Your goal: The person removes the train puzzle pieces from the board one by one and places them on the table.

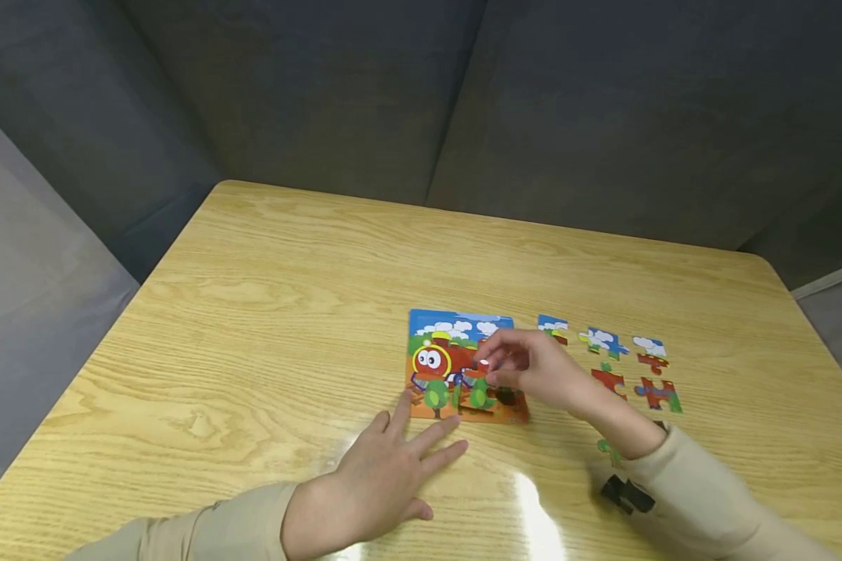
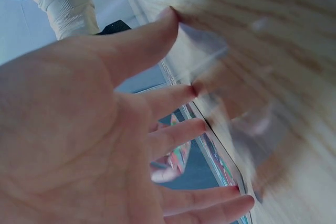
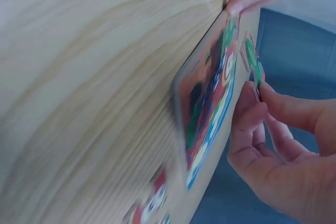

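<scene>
A train jigsaw puzzle [image 1: 428,318] lies in its board on the table, showing a red engine with large eyes. Between the thumb and fingers of my right hand [image 1: 543,370] is a puzzle piece [image 1: 476,389] with green and red on it. The right wrist view shows this puzzle piece [image 3: 251,56] tilted and raised above the board, pinched near one end. My left hand [image 1: 386,475] has its fingers spread, with fingertips at the board's near edge. In the left wrist view the palm of the left hand [image 2: 105,129] faces the camera.
Several loose puzzle pieces lie right of the board, among them a cloud piece [image 1: 603,340], a red piece [image 1: 608,380] and a green piece [image 1: 609,450] near the right sleeve. A dark object [image 1: 627,495] shows beside that sleeve. Grey cloth [image 1: 323,101] hangs behind the wooden table [image 1: 288,312].
</scene>
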Demonstrator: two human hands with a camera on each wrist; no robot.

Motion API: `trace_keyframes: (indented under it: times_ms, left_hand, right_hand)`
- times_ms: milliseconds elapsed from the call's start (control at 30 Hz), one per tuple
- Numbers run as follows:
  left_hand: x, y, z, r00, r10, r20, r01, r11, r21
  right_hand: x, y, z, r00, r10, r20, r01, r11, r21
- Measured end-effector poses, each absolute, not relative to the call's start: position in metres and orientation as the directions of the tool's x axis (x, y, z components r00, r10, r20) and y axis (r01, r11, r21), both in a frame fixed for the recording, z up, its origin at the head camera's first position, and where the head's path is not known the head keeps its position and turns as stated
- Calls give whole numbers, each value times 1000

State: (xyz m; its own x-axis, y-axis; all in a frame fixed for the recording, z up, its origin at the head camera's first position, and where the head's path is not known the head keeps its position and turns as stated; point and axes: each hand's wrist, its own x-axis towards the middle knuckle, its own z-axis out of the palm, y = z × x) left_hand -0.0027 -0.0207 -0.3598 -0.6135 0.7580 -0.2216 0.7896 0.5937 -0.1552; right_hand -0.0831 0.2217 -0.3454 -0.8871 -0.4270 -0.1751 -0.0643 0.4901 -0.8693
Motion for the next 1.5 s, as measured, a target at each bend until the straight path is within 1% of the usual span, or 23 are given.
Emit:
trace_keyframes:
  times_ms: [300,467,533,733,800,1033,1167,1500]
  left_hand:
    - [-2,-20,-361,-609,762,-219,793,578,-195]
    - [-3,-21,-361,-611,758,-226,791,586,-174]
    - [-3,-21,-361,-613,757,-225,790,591,-163]
    - [-2,-22,-360,-612,759,-222,790,594,-151]
    - [-2,-21,-360,-612,759,-221,791,593,-151]
    - [-3,-21,-360,-611,757,-230,791,592,-155]
    - [-3,-21,-360,-612,754,-238,790,593,-155]
    - [-4,-22,-361,-607,762,-225,795,586,-160]
  right_hand:
    - [-66,272,-346,-894,-398,-208,-49,547,-836]
    - [-56,289,-349,-898,-376,-229,-48,601,-798]
    - [-53,292,-351,-901,-378,-214,-81,631,-772]
    - [-42,296,-357,-921,-367,-133,-188,716,-672]
    - [-39,296,-359,-928,-353,-118,-195,731,-654]
    - [-33,291,-361,-942,-305,-138,-162,778,-607]
    - [-33,288,-361,-949,-290,-122,-172,804,-569]
    - [-32,286,-363,-947,-299,-116,-185,806,-563]
